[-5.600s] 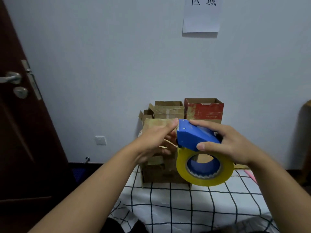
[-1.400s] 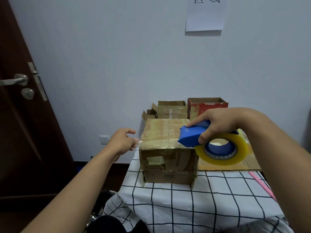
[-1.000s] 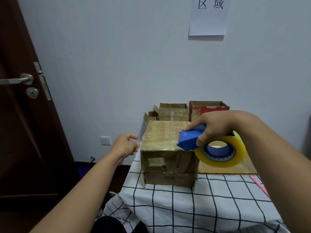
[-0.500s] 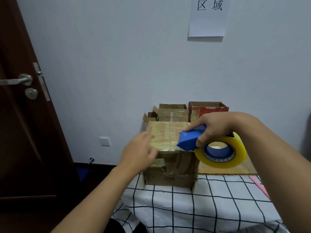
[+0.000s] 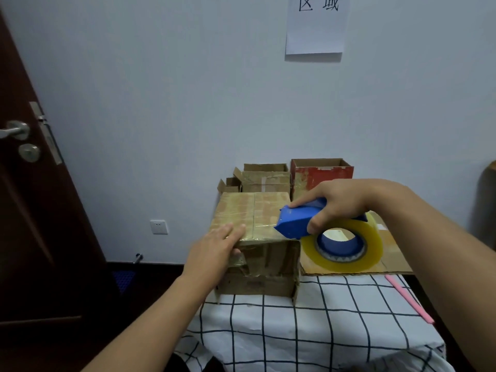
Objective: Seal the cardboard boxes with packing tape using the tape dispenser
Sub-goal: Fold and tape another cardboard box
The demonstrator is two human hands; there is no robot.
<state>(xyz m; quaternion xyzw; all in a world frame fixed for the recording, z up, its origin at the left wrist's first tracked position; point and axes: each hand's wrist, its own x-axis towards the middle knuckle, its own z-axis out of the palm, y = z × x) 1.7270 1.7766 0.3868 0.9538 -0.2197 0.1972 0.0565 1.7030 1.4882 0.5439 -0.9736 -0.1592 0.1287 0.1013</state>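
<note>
One cardboard box (image 5: 255, 218) sits at the front left of the bench (image 5: 308, 326), its flat top glossy with yellowish tape strips and its front face torn and ragged. The left hand (image 5: 214, 251) lies flat with straight fingers on the near left corner of that top, pressing down. At the near right corner, the right hand (image 5: 338, 202) has its grip clamped around the blue plastic tape dispenser (image 5: 298, 221), whose pointed nose meets the box edge; the translucent yellow tape roll (image 5: 343, 251) hangs below it on a blue hub. The step in hand looks like finishing a strip across the top. The next move probably calls for tearing the tape at the dispenser's blade while the flat hand smooths the strip. Behind stand smaller open brown boxes (image 5: 265, 178) and a red box (image 5: 322, 173), apparently unsealed. A flattened cardboard sheet (image 5: 389, 264) lies to the right, on a white checked cloth (image 5: 322, 345) with a pink stick (image 5: 408, 299).
</note>
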